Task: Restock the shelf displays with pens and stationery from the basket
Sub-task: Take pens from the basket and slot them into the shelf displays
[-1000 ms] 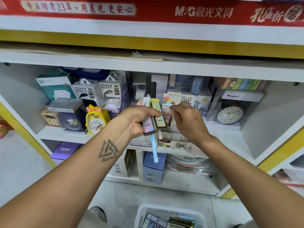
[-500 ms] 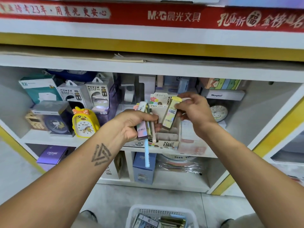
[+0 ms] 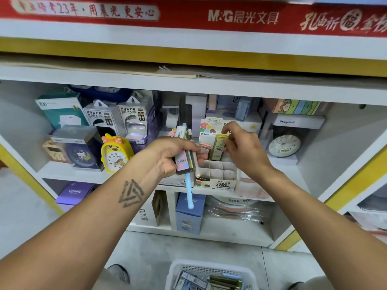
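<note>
My left hand (image 3: 167,155) grips a bundle of stationery (image 3: 186,158): flat pastel lead cases, a light blue pen hanging down and a pale pencil. My right hand (image 3: 243,149) pinches a yellow lead case (image 3: 218,147) by its top, holding it upright just over the back cells of a white divided display box (image 3: 217,176) on the shelf (image 3: 293,172). A pink case stands in that box beside the yellow one. The white basket (image 3: 178,273) with more packs sits on the floor below me.
A yellow duck alarm clock (image 3: 115,153), power bank boxes (image 3: 117,120) and a boxed blue clock (image 3: 81,149) fill the shelf's left side. A boxed white clock (image 3: 284,143) stands at the right. Lower cubbies hold a blue box (image 3: 189,214) and wrapped goods.
My right hand took a yellow lead case from the left hand's bundle, carried it right and lowered it over the display box. The left hand stayed shut on the rest.
</note>
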The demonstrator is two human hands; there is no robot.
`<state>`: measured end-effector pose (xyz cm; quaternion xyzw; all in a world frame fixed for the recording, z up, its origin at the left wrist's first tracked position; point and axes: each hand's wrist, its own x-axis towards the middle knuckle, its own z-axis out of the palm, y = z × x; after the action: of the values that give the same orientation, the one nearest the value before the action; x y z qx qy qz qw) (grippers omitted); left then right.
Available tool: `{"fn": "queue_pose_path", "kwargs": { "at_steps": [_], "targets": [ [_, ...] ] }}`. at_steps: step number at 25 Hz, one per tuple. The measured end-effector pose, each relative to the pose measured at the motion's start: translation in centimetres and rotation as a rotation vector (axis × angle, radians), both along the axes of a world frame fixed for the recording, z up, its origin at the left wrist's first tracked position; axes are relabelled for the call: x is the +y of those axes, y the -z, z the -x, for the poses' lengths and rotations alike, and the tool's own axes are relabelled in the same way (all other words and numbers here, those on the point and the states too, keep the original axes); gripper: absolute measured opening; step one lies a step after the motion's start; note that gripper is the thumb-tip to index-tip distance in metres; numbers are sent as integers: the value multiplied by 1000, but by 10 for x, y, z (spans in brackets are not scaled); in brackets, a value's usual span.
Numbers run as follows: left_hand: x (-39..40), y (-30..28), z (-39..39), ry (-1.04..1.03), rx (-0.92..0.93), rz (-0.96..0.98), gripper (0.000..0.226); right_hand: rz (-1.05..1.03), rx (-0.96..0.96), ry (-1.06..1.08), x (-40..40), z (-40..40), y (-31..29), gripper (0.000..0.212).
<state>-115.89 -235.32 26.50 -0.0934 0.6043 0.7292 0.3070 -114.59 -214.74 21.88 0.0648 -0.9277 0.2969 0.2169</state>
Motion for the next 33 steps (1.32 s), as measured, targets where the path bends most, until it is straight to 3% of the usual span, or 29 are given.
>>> {"fn": "queue_pose_path", "kwargs": {
  "at_steps": [3,7,10,13,17,19,23,29,33],
  "targets": [
    [-2,1,2,-5,0,5,8,-65,-37,-13,-3,1,6,22],
    [-3,3,0,0,-4,3,7,-346,62,64,-8,2,6,35],
    [-1,4,1,13,4,15,10,-260,164,5,-20,0,1,27],
    [0,5,0,15,2,13,10,-148,76,-97,-30,-3,3,24],
    [2,7,-1,32,-8,-10,9,-141,-45,-10,-25,-3,4,30],
    [5,8,-2,59,-12,-24,11,71,-97,-10,-24,-6,0,28],
    [14,9,-8,131,-1,-54,21,783,-367,-129,-27,-13,-13,7],
    [27,12,-15,202,-17,-90,20,916,-435,-57,-14,-19,-21,14],
    [28,13,-13,171,-73,-132,19,1038,-333,12,3,-23,-34,5]
  ]
}}
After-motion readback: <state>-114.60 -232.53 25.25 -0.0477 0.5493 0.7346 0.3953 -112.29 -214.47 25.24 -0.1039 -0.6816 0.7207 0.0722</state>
